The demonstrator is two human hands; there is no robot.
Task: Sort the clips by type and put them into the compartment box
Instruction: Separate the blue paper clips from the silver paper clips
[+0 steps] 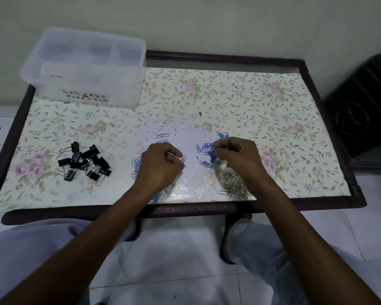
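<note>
Both hands, left hand (163, 160) and right hand (235, 153), pinch paper clips (205, 150) mid-sort near the table's (185, 209) front edge; carrying them to the compartment box (86, 64) seems next.

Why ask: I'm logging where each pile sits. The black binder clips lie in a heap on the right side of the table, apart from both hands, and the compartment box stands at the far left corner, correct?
Not quite. In the head view the black binder clips lie in a heap on the left side of the table, not the right. They are apart from the left hand and right hand, and the compartment box stands at the far left corner.
</note>
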